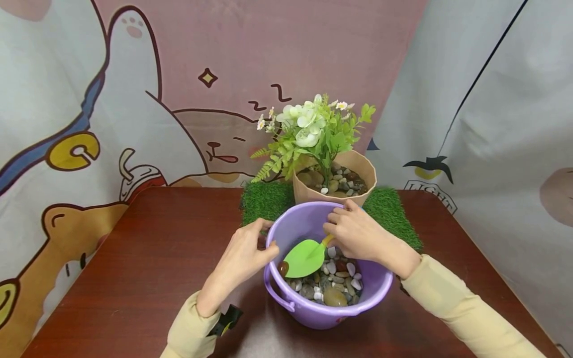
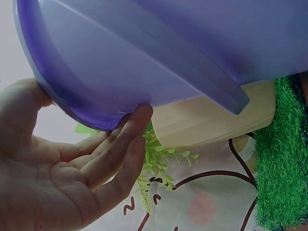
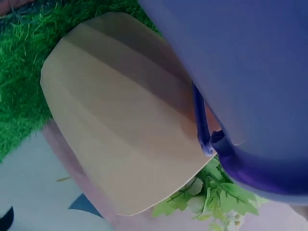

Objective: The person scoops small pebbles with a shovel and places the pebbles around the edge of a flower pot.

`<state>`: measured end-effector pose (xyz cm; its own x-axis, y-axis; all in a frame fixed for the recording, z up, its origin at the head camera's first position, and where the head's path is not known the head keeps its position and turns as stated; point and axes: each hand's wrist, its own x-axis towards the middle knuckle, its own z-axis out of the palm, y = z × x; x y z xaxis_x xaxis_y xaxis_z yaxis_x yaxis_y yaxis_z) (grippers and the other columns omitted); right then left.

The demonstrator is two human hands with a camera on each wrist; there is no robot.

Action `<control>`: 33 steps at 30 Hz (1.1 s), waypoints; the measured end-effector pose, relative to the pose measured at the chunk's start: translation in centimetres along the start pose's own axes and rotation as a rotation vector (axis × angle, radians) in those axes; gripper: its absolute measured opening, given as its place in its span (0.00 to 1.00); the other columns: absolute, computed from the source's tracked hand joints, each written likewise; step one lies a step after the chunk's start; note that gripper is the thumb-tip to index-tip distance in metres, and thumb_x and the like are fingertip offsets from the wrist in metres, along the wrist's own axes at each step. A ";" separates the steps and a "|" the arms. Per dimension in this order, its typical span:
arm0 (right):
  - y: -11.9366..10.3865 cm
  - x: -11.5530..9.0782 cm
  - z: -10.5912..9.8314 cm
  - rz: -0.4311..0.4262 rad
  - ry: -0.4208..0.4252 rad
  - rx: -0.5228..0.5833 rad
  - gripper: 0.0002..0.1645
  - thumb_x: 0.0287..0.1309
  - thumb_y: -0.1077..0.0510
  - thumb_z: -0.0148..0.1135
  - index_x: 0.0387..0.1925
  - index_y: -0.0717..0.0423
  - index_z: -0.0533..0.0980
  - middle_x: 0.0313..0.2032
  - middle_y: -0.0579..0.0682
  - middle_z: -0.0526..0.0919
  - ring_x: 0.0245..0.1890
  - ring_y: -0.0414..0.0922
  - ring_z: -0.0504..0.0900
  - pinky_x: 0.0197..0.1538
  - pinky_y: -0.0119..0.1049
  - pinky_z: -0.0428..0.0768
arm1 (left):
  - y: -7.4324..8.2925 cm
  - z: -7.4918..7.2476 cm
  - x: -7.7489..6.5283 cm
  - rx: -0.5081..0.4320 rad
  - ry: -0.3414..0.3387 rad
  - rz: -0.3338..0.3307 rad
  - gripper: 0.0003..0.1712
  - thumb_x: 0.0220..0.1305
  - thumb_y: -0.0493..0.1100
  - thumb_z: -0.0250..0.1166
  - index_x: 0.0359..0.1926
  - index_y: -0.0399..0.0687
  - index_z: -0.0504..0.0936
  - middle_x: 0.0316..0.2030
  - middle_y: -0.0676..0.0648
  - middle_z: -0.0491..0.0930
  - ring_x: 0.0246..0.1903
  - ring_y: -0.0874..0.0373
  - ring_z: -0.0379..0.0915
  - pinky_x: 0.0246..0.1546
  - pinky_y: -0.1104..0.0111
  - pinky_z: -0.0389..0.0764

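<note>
A purple bucket [image 1: 313, 317] stands on the table with pebbles [image 1: 334, 297] of mixed sizes in its bottom. My left hand [image 1: 241, 256] holds its left rim, thumb over the edge and fingers along the outside wall, as the left wrist view shows. With curled fingers my right hand [image 1: 358, 231] grips the yellow handle of a green toy shovel [image 1: 306, 258] inside the bucket. The shovel's blade slants to the left, its tip beside a brown stone [image 1: 283, 268] at the bucket's wall. In the right wrist view the bucket wall [image 3: 250, 86] hides the shovel.
Behind the bucket, a beige faceted pot [image 1: 367, 171] with pebbles, white flowers [image 1: 309, 122] and green leaves stands on a grass mat [image 1: 394, 209]. The bucket's handle [image 1: 279, 296] hangs at its left side. A printed cloth [image 1: 286, 49] hangs behind the brown table [image 1: 170, 258].
</note>
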<state>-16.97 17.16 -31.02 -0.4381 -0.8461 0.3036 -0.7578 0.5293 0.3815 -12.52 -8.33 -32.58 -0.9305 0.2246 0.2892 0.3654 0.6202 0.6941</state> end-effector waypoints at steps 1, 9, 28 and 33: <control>0.0 -0.1 -0.1 0.007 0.005 0.021 0.13 0.37 0.49 0.70 0.21 0.48 0.74 0.20 0.41 0.73 0.24 0.42 0.69 0.37 0.39 0.62 | 0.0 0.0 0.0 -0.002 0.001 -0.002 0.22 0.45 0.42 0.60 0.45 0.45 0.77 0.35 0.50 0.82 0.27 0.68 0.77 0.27 0.75 0.73; 1.1 -1.0 -0.7 0.035 0.073 0.225 0.11 0.40 0.48 0.69 0.27 0.44 0.77 0.26 0.37 0.77 0.32 0.38 0.74 0.44 0.38 0.65 | 0.1 0.0 0.0 -0.006 -0.003 -0.009 0.22 0.45 0.42 0.61 0.46 0.45 0.77 0.35 0.50 0.81 0.27 0.68 0.77 0.27 0.75 0.73; 6.1 -4.7 -4.1 0.169 0.184 0.193 0.12 0.35 0.51 0.70 0.27 0.46 0.79 0.26 0.38 0.80 0.24 0.33 0.71 0.37 0.33 0.63 | 0.1 0.0 -0.1 0.001 0.002 -0.009 0.22 0.45 0.42 0.61 0.46 0.45 0.77 0.36 0.50 0.82 0.28 0.67 0.78 0.29 0.74 0.74; 8.0 -6.2 -5.3 0.310 0.174 0.094 0.11 0.34 0.53 0.72 0.26 0.48 0.80 0.24 0.42 0.81 0.22 0.37 0.71 0.35 0.35 0.61 | 0.0 0.0 0.0 0.016 0.015 0.011 0.21 0.45 0.43 0.61 0.45 0.47 0.78 0.36 0.50 0.83 0.29 0.67 0.79 0.32 0.73 0.74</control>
<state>-17.75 26.97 -25.17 -0.5715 -0.6186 0.5391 -0.6463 0.7442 0.1688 -12.48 -8.33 -32.59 -0.9259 0.2207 0.3067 0.3754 0.6296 0.6802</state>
